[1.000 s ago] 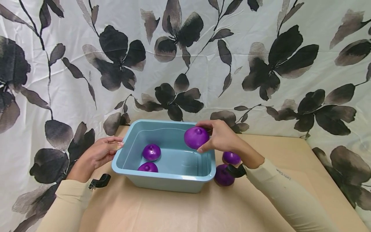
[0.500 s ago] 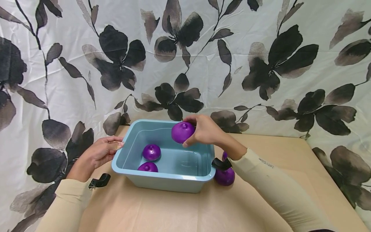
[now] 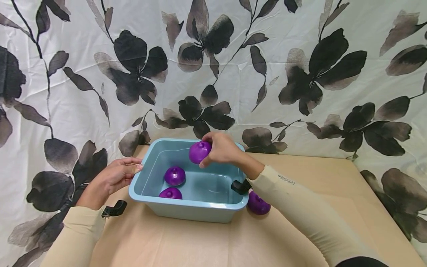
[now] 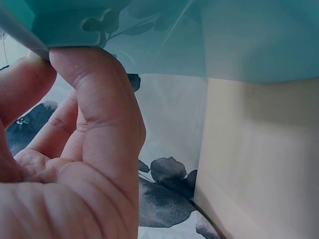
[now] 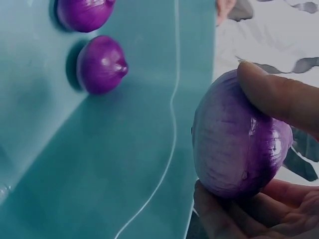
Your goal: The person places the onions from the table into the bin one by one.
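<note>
Just below the centre of the head view, the right hand (image 3: 222, 150) gripped a purple onion (image 3: 199, 151), thumb and fingers curled round it, and held it above the far part of the blue tub (image 3: 190, 211). From the right wrist view, that onion (image 5: 238, 149) filled the right half of the frame, a fingertip (image 5: 276, 97) pressed on its top and the palm cupped under it, with the tub's inner wall (image 5: 124, 164) spread across the left.

Two more onions lay inside the tub, one (image 3: 174, 175) just behind the other (image 3: 170, 193), both left of the tub's middle; they showed again at the upper left of the right wrist view (image 5: 101, 63), (image 5: 83, 12).

At the left of the head view, the left hand (image 3: 113, 177) pinched the tub's left rim. Close up, its thumb (image 4: 94, 114) pressed up under the rim (image 4: 60, 25).

Another onion (image 3: 258, 203) sat on the tan table (image 3: 200, 241), just beside the tub's right wall, partly hidden by the right sleeve (image 3: 300, 207). A flowered cloth (image 3: 300, 74) hung behind.
</note>
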Tool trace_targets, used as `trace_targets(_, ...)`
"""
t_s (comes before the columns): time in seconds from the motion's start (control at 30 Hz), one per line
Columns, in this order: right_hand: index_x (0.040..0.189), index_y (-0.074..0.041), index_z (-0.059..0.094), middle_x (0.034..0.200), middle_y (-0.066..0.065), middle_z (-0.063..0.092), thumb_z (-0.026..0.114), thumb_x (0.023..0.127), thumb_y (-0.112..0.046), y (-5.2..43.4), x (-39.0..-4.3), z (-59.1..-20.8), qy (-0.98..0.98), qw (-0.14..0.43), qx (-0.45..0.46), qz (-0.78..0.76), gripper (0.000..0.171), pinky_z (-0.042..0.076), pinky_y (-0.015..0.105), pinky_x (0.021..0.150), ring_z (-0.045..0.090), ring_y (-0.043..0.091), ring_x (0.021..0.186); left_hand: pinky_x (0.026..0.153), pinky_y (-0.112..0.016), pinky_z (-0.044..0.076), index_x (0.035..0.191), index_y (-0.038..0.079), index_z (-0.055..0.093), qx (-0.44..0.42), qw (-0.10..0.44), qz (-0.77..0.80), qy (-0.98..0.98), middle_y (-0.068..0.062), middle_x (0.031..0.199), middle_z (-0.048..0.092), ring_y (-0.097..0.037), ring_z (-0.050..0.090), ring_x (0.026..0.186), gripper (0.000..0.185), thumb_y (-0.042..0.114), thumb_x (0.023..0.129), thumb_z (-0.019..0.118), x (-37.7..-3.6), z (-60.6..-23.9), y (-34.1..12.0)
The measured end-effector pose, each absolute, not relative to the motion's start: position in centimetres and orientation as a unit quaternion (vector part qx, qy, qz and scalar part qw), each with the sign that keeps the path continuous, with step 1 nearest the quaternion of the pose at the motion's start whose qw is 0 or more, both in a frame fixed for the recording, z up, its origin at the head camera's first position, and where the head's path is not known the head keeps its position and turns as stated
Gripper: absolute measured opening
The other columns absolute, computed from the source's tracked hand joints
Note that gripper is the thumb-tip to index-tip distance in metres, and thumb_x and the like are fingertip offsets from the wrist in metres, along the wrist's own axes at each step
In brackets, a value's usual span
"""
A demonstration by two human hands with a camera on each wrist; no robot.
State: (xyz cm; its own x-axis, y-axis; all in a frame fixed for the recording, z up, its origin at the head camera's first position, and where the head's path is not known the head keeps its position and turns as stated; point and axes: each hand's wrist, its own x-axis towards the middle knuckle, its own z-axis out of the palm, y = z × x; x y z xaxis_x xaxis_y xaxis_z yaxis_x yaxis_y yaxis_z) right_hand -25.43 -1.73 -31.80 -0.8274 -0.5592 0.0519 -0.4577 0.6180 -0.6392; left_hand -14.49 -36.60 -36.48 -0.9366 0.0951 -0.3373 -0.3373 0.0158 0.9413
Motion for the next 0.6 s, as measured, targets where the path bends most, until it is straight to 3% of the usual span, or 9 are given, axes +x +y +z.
trace_targets(0.33, 0.132, -0.002, 0.064, 0.119, 0.013, 0.074, 0.100, 0.062, -0.023, -3.8, -25.9, -33.1, 0.915, 0.092, -0.260, -0.295, 0.082, 0.058, 0.042, 0.094, 0.068, 0.029, 0.107, 0.078, -0.026, 0.063, 0.105, 0.022, 0.071, -0.088, 0.158, 0.696, 0.694, 0.005, 0.094, 0.075, -0.008, 0.073, 0.083, 0.016, 0.008, 0.102, 0.065, -14.5, -36.4, -36.5)
trace_targets(0.6, 0.121, -0.004, 0.066, 0.112, 0.011, 0.075, 0.098, 0.061, -0.019, -5.4, -25.5, -34.4, 0.927, 0.112, -0.248, -0.260, 0.070, 0.060, 0.040, 0.086, 0.068, 0.026, 0.098, 0.079, -0.026, 0.063, 0.107, 0.021, 0.071, -0.083, 0.160, 0.691, 0.700, 0.005, 0.094, 0.075, -0.008, 0.073, 0.084, 0.014, 0.009, 0.102, 0.064, -14.6, -36.3, -36.5)
